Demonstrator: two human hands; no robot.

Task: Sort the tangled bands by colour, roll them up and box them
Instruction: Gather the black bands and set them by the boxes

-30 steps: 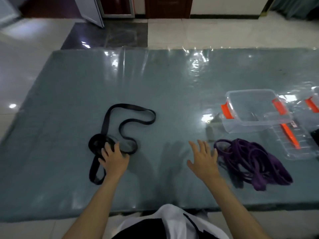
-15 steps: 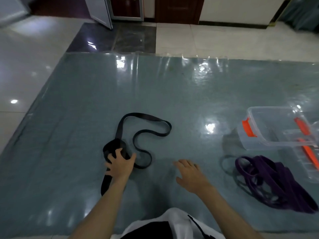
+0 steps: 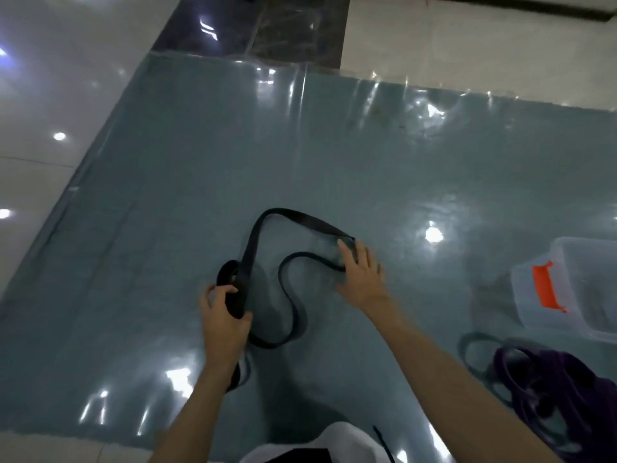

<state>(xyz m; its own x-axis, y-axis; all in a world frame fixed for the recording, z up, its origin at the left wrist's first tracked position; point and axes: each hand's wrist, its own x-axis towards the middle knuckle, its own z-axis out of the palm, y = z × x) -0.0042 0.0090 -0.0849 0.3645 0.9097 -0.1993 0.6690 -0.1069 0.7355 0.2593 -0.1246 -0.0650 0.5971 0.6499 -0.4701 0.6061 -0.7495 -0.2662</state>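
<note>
A long black band (image 3: 287, 282) lies in loose loops on the grey table, with a partly rolled coil at its left end. My left hand (image 3: 223, 315) grips that coil, thumb on top. My right hand (image 3: 360, 272) rests on the far right bend of the black band, fingers extended over it. A tangle of purple bands (image 3: 547, 392) lies at the lower right. A clear plastic box (image 3: 581, 282) with an orange latch stands at the right edge, partly cut off.
The table (image 3: 167, 195) is covered with glossy clear plastic sheeting. Its left and far edges drop to a shiny tiled floor (image 3: 50, 95). My white and black clothing shows at the bottom.
My right hand has moved from near the purple bands across to the black band's far loop. My left hand has lifted the black coil into a grip. The view has shifted left.
</note>
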